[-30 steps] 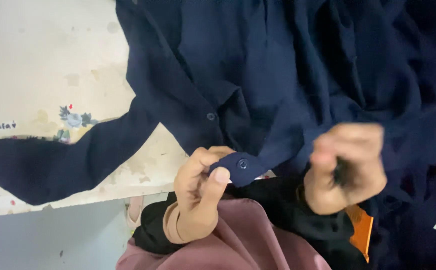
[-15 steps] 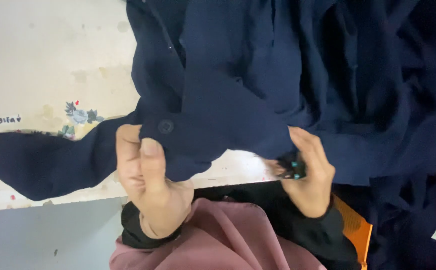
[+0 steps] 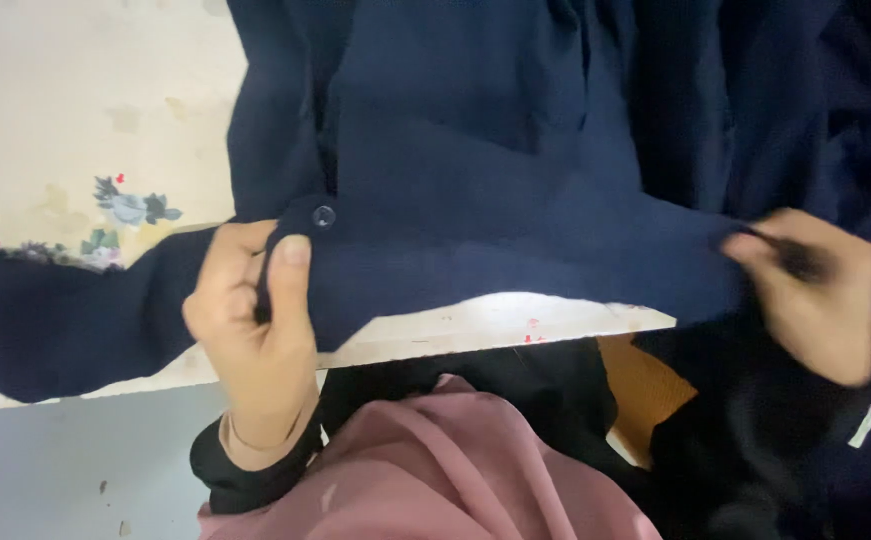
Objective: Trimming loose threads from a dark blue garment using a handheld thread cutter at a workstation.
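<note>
At the near edge of the bench (image 3: 76, 110), my left hand (image 3: 251, 310) pinches the navy garment (image 3: 516, 150) just below its button (image 3: 324, 215), while my right hand (image 3: 821, 290) grips the hem, stretching it taut; the sleeve and body lie unfolded, with bare bench open to the left.

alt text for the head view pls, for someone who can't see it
Two hands stretch the edge of a dark navy garment between them over a cream table: the left hand pinches it beside a dark button, and the blurred right hand grips the other end.
</note>
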